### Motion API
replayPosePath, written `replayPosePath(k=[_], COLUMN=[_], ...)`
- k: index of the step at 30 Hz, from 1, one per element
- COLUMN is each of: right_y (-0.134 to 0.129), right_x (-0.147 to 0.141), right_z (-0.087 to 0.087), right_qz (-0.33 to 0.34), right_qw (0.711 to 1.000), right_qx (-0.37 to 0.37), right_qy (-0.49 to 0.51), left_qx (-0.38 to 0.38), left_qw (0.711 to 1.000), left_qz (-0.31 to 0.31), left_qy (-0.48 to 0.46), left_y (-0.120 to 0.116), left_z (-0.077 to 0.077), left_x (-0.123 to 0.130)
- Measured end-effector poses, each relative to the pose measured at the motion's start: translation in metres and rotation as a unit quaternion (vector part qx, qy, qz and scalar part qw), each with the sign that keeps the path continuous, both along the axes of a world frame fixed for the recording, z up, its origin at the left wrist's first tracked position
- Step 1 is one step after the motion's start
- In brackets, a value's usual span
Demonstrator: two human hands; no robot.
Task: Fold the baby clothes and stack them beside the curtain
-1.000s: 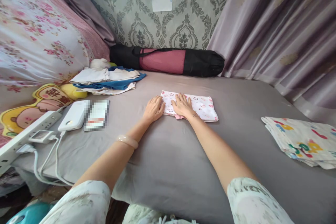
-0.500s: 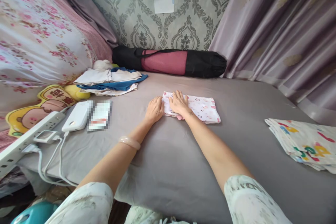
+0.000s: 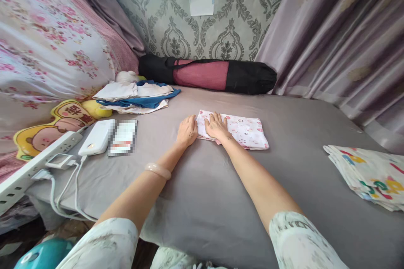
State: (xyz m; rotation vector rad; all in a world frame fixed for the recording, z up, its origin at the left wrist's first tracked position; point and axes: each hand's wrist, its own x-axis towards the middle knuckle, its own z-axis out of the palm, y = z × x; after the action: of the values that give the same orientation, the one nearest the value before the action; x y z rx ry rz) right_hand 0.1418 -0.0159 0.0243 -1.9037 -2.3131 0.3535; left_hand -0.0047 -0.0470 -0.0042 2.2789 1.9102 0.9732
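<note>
Across smooth grey bedsheet (image 3: 202, 193), near twelve o'clock, find folded rectangular white pink-printed cloth (image 3: 248, 132); expect soft lightness, so grasp short ends. See left hand (image 3: 187, 130) at nine-o'clock edge, right hand (image 3: 217, 126) flat atop, fingers loosely extended, gripping nothing.

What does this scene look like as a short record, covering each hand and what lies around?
Left hand: at the left edge of the pink-printed cloth
Right hand: palm down on that cloth
Surface: grey sheet
Far side: black-and-pink bag
Left side: white-and-blue fabric stack, white power strip
Right side: folded multicoloured cloth
</note>
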Motion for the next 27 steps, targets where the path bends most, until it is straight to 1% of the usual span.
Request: replayPosePath(k=[3, 6, 8, 12, 18, 21, 24, 27], right_y=[0.002, 0.004, 0.007, 0.011, 0.011, 0.012, 0.012, 0.008], right_x=[-0.008, -0.021, -0.030, -0.039, -0.038, -0.031, -0.011, 0.023], right_z=[0.004, 0.008, 0.009, 0.006, -0.002, 0.001, 0.007, 0.010], right_qz=[0.013, 0.071, 0.095, 0.087, 0.087, 0.092, 0.063, 0.040], right_qw=[1.000, 0.997, 0.995, 0.996, 0.996, 0.993, 0.989, 0.993], right_qx=[0.019, 0.034, 0.018, -0.014, 0.018, 0.035, 0.059, 0.077], right_qy=[0.005, 0.003, -0.008, -0.020, 0.003, 0.065, 0.121, 0.086], left_qx=[0.011, 0.019, 0.020, 0.011, -0.007, -0.011, -0.021, -0.028], left_qw=[1.000, 0.999, 0.998, 0.998, 0.999, 1.000, 0.998, 0.994], left_qz=[0.008, 0.015, 0.022, 0.030, 0.026, 0.012, -0.011, -0.044], left_qy=[-0.013, -0.034, -0.047, -0.057, -0.025, 0.015, 0.053, 0.093], left_y=[0.000, -0.001, -0.002, -0.002, -0.005, -0.008, -0.012, -0.014], left_z=[0.000, 0.002, 0.003, 0.005, 0.008, 0.011, 0.014, 0.013], left_x=[0.001, 0.001, 0.001, 0.001, 0.001, 0.003, 0.006, 0.009])
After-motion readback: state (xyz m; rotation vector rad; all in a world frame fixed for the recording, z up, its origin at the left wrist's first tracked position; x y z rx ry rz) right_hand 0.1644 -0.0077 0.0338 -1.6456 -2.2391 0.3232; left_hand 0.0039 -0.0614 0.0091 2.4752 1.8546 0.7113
